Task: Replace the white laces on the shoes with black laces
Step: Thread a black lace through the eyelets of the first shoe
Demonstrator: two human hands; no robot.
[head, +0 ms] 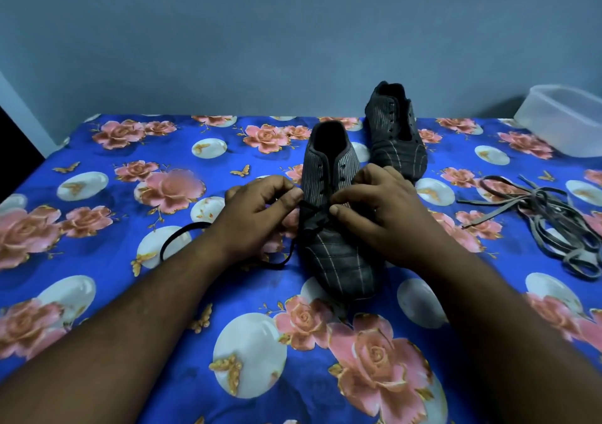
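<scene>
I am working on the near shoe point(338, 254), which is standing toe toward me on the blue floral sheet point(136, 150). My left hand point(257, 218) is pinching the black lace point(182, 238) at the shoe's left eyelets, its slack looping away across the sheet. My right hand point(387, 215) is curling over the right eyelets, thumb and forefinger nipping the lace. The second shoe point(395, 130) is sitting unlaced behind. The removed pale laces point(550, 225) are lying tangled to my right, near a translucent plastic tub point(563, 120).
</scene>
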